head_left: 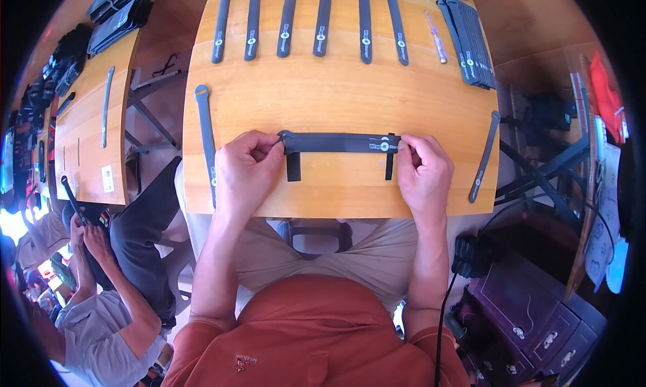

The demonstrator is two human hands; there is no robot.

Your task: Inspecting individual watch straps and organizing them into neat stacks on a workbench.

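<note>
A dark grey strap (pixel 336 143) with white print near its right end lies stretched sideways near the table's front edge. My left hand (pixel 250 168) pinches its left end between thumb and fingers. At the other end, my right hand (pixel 425 173) pinches it the same way. Whether it is one strap or several stacked, I cannot tell. Below it show two short black upright bands, a wider left one (pixel 294 167) and a narrower right one (pixel 389 167); whether these are strips or slots I cannot make out. Single straps lie left (pixel 205 135) and right (pixel 484 157) of my hands.
Several straps (pixel 285 24) lie in a row at the far side of the wooden table (pixel 303 91). A screwdriver (pixel 436 37) and a strap stack (pixel 466 44) are at far right. Leftward, a co-worker's hands (pixel 87 238) hold a strap beside another table (pixel 94 172).
</note>
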